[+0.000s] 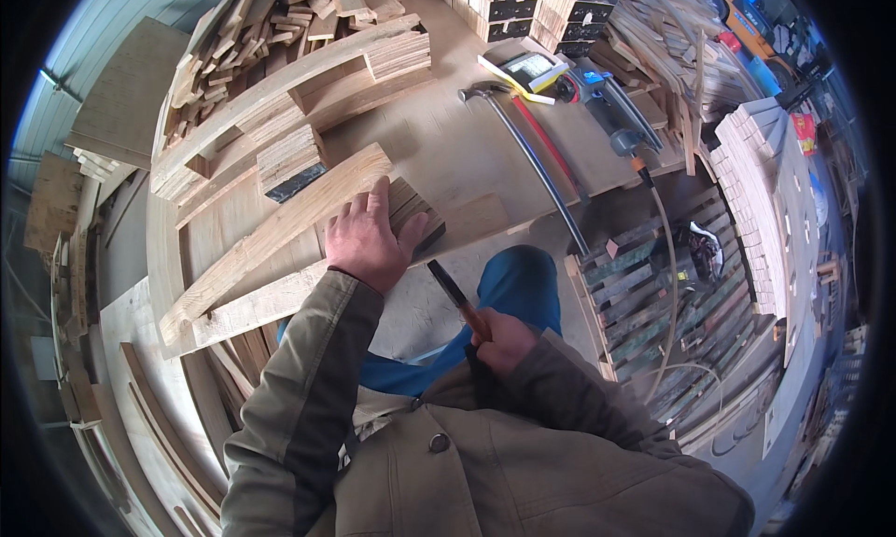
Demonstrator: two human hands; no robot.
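My left hand (pixel 367 238) lies flat, fingers spread, on a stack of short wooden blocks (pixel 416 212) at the end of a long pale plank (pixel 271 240) on the workbench (pixel 448 154). My right hand (pixel 501 339) is closed around the brown wooden handle of a tool (pixel 455 294) whose dark end points up toward the blocks; its head is hard to make out. A claw hammer (pixel 523 145) with a long metal handle lies further back on the bench, apart from both hands.
Curved wooden frame pieces (pixel 299 80) and stacked offcuts (pixel 271 19) fill the left and back. A nail gun (pixel 597 89) with a hose (pixel 667 257), a yellow-edged box (pixel 527 70), slatted pallets (pixel 653 304) and stacks of pale boards (pixel 756 192) are on the right.
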